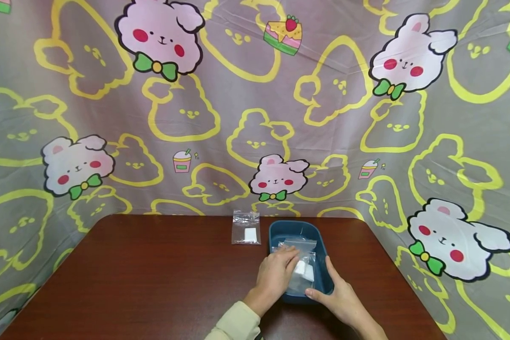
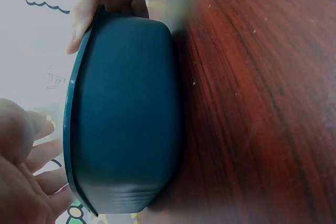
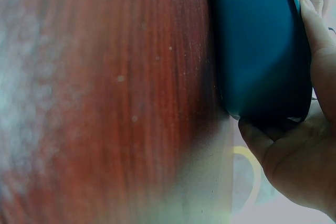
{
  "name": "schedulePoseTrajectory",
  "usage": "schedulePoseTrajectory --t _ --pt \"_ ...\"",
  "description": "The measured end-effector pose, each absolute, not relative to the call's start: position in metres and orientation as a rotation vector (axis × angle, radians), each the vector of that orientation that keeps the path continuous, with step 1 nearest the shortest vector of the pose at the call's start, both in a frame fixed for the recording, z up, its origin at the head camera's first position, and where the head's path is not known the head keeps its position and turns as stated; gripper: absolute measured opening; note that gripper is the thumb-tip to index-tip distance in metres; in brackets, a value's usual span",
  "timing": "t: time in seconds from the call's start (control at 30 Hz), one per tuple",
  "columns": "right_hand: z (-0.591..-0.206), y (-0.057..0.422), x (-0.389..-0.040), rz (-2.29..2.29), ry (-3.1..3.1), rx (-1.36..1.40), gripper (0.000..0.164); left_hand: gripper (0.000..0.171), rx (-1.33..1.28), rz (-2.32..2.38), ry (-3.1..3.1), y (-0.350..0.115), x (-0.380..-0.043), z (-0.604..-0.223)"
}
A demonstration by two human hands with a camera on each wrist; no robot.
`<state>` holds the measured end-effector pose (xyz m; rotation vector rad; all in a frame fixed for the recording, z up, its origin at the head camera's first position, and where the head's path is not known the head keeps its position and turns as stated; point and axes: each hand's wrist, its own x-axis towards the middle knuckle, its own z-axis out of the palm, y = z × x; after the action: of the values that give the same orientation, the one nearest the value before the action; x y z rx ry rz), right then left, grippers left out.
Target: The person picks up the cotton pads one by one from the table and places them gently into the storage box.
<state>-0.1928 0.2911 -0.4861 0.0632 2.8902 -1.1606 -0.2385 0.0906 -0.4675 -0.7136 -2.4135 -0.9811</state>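
A dark blue plastic bin stands on the table, with several clear zip bags holding small white pieces inside it. My left hand reaches over the bin's left rim, and its fingers rest at the bags. In the left wrist view the left fingertips pass behind the bin's rim and are partly hidden. My right hand grips the bin's near right corner, thumb at the near rim and fingers along the right side. The right wrist view shows the right hand around the bin's end.
Another clear zip bag with a white piece lies on the table left of the bin's far end. The brown wooden table extends to the left. A patterned cloth hangs behind and along both sides.
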Motion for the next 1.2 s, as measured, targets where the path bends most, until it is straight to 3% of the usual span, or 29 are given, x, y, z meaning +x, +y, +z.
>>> schedulePoseTrajectory --t 0.8,1.2 --pt "-0.488 0.294 -0.189 -1.163 2.93 0.022 0.117 0.023 -0.703 -1.012 -2.402 0.072 -0.246 -0.475" --pt "-0.486 0.293 -0.19 -1.146 2.917 0.035 0.118 0.024 -0.504 -1.056 -2.447 0.039 -0.267 -0.482"
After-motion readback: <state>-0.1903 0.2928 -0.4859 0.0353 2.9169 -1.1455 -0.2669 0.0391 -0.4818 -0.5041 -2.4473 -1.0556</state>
